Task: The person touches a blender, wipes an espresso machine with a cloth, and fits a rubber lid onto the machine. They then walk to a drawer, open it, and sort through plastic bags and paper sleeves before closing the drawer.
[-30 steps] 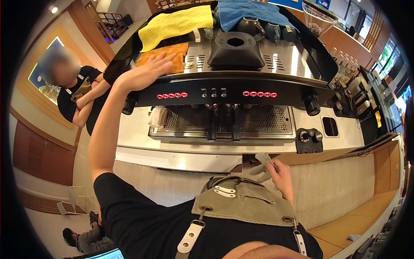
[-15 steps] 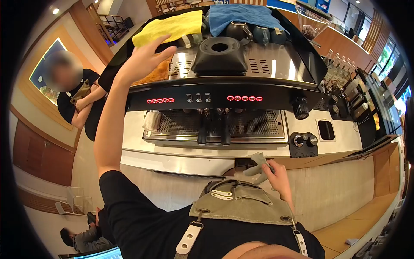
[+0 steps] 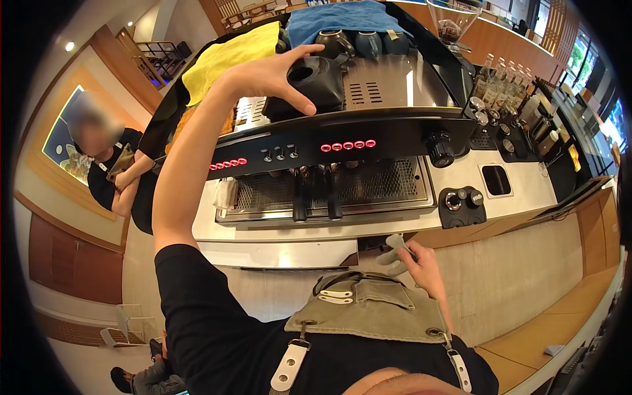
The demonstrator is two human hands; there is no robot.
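Observation:
My left hand (image 3: 273,76) reaches over the top of the espresso machine (image 3: 388,131), thumb and fingers spread around the black box-like piece with a round opening (image 3: 324,85). Whether the fingers touch it is hard to tell. In front of my apron, my right hand (image 3: 422,266) is closed on a grey-green cloth (image 3: 394,255). A yellow cloth (image 3: 230,59) and a blue cloth (image 3: 349,16) lie along the machine's back edge, with dark cups (image 3: 368,45) partly under the blue one.
A grinder hopper (image 3: 451,23) stands at the back right. Bottles (image 3: 503,82) and a knob-topped black holder (image 3: 462,205) are on the right side. A person (image 3: 108,151) with folded arms stands at the left. Another person (image 3: 148,378) is at the lower left.
My left hand has moved right, from over the yellow cloth to the black box-like piece. The view has shifted and tilted slightly. My right hand still holds the grey-green cloth.

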